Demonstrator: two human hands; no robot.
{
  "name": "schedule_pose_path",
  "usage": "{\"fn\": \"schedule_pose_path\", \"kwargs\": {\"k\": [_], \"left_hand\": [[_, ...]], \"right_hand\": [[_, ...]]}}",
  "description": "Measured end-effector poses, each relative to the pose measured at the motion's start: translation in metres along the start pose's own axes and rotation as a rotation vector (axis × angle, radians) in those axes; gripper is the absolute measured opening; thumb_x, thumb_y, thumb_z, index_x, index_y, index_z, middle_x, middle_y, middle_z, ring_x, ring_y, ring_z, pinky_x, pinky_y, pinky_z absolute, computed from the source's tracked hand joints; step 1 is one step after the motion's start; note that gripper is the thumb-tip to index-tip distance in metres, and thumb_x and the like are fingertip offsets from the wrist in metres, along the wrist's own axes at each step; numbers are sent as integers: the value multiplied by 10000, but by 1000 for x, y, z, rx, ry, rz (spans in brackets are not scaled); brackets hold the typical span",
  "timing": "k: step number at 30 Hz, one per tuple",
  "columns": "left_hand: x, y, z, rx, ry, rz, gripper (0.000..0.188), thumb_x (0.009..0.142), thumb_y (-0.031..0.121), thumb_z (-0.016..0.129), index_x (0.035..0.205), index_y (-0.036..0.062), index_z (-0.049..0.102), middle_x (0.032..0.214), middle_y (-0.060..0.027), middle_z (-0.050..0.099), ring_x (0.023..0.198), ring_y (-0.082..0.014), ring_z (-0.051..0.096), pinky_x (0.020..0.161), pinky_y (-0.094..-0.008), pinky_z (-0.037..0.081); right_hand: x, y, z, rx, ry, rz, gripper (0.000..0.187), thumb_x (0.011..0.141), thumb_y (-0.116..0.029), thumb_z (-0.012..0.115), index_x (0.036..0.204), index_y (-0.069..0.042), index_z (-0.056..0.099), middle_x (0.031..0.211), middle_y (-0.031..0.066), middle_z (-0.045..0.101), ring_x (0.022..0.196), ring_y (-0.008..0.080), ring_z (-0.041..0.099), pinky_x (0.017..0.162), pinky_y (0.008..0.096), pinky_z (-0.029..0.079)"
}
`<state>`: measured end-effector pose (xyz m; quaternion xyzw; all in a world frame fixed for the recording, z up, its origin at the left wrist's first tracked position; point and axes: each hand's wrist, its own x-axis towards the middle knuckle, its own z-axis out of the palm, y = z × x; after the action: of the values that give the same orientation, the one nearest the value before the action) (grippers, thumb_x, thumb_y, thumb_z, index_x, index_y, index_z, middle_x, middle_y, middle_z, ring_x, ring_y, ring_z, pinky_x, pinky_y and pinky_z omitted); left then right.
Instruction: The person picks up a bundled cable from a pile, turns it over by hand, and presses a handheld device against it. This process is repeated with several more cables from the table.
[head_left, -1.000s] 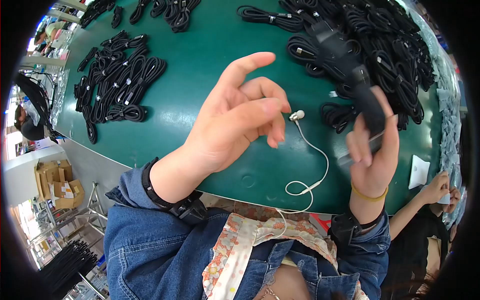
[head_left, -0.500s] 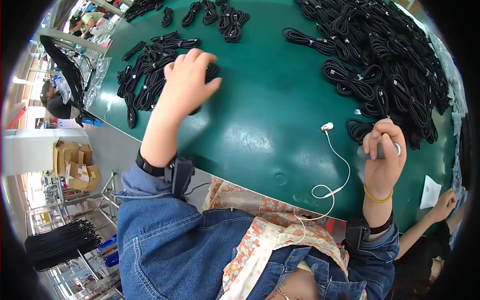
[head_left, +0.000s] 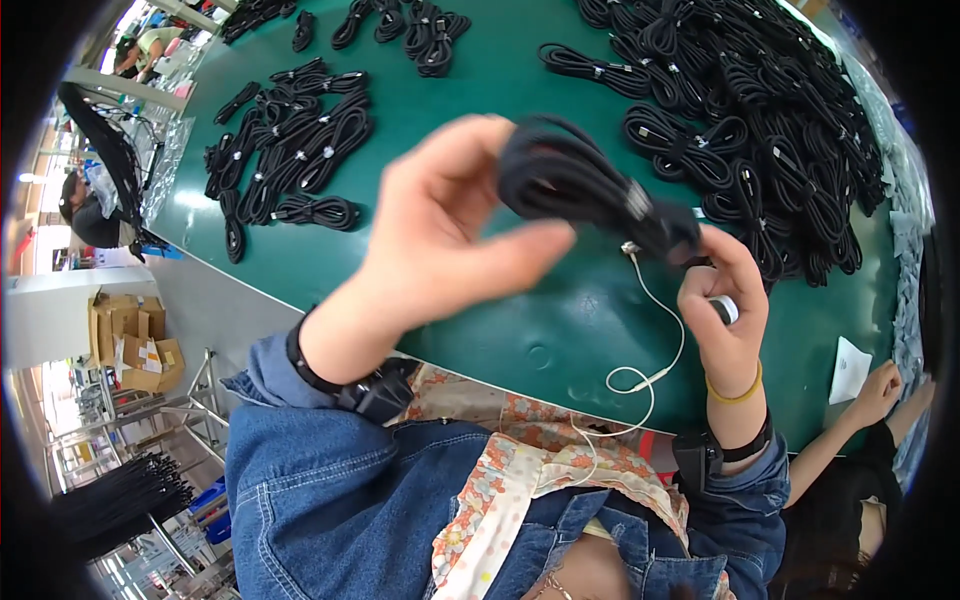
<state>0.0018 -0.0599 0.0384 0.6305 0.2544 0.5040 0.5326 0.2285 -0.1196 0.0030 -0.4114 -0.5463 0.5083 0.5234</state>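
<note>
A coiled black cable with a pale tie is raised above the green table, blurred by motion. My right hand pinches its near end. The same hand is curled round a small grey cylinder with a pale end. At the coil's other end is my left hand, its fingers curved and its thumb stretched out apart. Its fingertips are partly hidden behind the coil, and whether they touch it cannot be told. White earphones lie below the coil, their wire looping toward my apron.
Coiled black cables form a large heap at the right and a smaller group at the left. More coils lie along the far side. Another person's hand rests near a white packet at the right edge.
My left hand has moved right from the left group, where a coil now lies at its near side. My right hand, earlier holding only the cylinder, now also has a coiled cable.
</note>
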Motion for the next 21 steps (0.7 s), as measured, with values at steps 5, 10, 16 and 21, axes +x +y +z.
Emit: {"fn": "schedule_pose_path", "kwargs": {"k": [5,10,16,21], "left_hand": [[-4,-22,31,-551,-10,-230,330,687,-62,579,997,-28,472,955,-96,538,851,-141,541,742,-259,449],[-4,-33,25,-647,-18,-374,335,693,-73,560,1013,-34,468,927,-101,551,822,-146,553,693,-253,468],[-2,-40,21,-696,-58,-445,343,690,-49,565,1019,-12,476,880,-67,566,748,-116,548,636,-226,456],[-2,-41,23,-768,24,-535,307,693,-25,564,989,17,495,848,-41,566,679,-87,520,567,-204,416]], "right_hand": [[0,1,-2,272,-143,-89,573,638,50,582,1159,61,344,971,120,497,676,75,475,580,164,376],[-7,1,-2,114,27,-134,573,636,43,605,1135,100,330,1017,173,493,879,164,528,736,225,425],[-5,1,-4,51,-5,-175,528,656,41,609,1113,103,351,1014,170,501,923,173,521,772,242,418],[-5,0,-8,-33,-37,-123,501,664,46,604,1106,91,371,983,145,519,888,143,522,744,218,415]]}}
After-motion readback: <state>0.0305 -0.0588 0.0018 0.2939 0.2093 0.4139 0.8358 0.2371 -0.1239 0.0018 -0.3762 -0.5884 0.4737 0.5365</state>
